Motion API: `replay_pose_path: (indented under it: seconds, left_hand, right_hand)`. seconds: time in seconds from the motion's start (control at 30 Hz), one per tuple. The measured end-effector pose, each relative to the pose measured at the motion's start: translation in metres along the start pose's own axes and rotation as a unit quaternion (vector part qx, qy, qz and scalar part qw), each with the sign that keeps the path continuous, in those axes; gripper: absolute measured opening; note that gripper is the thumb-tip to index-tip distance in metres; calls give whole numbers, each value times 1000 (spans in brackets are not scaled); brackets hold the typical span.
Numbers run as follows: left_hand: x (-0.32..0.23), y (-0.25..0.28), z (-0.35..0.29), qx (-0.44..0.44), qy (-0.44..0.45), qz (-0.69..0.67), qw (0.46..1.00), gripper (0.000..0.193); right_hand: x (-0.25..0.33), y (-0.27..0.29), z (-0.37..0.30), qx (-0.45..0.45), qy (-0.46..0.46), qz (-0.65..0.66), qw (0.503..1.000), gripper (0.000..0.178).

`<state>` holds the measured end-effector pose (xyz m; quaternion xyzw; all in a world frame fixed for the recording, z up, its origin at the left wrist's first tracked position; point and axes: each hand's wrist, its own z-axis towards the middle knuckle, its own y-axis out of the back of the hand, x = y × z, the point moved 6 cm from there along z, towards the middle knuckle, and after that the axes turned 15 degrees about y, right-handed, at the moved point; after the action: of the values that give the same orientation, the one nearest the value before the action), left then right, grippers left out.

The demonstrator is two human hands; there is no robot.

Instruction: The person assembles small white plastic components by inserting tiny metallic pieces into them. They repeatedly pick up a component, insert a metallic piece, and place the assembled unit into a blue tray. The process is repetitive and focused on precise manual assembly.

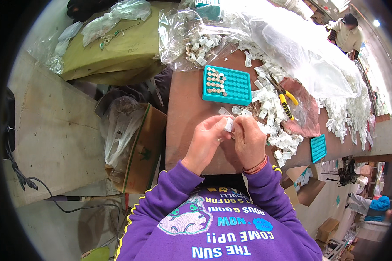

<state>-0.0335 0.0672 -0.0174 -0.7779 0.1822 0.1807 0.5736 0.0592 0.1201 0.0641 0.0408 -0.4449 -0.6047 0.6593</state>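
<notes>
My left hand (207,140) and my right hand (249,140) meet above the near edge of the brown table (185,108). Between their fingertips they pinch one small white plastic part (228,125). Beyond the hands lies a teal tray (237,87) with rows of round holes; several small metal pieces fill its left end. A heap of loose white plastic parts (270,108) spreads to the right of the hands. Yellow-handled pliers (285,103) lie in that heap.
Clear plastic bags of white parts (196,39) sit at the table's far side, with a big clear sheet (309,56) to the right. A second teal tray (318,148) lies at the right edge. A cardboard box with a bag (135,143) stands on the floor left. Another person (347,32) is far back.
</notes>
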Motion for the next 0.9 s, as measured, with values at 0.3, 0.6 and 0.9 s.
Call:
replay_pose_path:
  seconds: [0.3,0.6,0.9]
  left_hand:
    - [-1,-3,-1,-7,0,13,1000,25]
    - [1,-1,-3,-8,11,-7,1000,21]
    - [-3,-14,-14,-54,-20,126,990,20]
  right_hand:
    - [-15,-1,-8,1,-63,87,994,3]
    - [4,0,2,37,39,-41,998,12]
    - [0,12,-2,30,-12,25,999,7]
